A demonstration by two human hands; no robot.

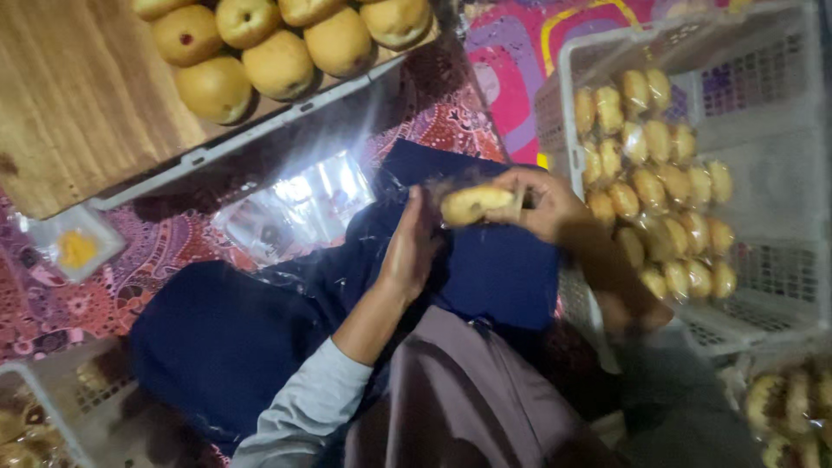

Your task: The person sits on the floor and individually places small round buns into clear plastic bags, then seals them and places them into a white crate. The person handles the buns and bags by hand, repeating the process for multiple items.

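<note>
Over patterned cloth (156,251), both hands (468,221) close together clamp one bun (475,204) beside a white crate (780,156).

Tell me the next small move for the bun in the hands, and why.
Probably set the bun into the white crate. The right hand and left hand hold it, seemingly already wrapped, beside the wrapped buns stacked there.

1 head camera, looking steeply down (tilted sideways), close over lap and crates
</note>
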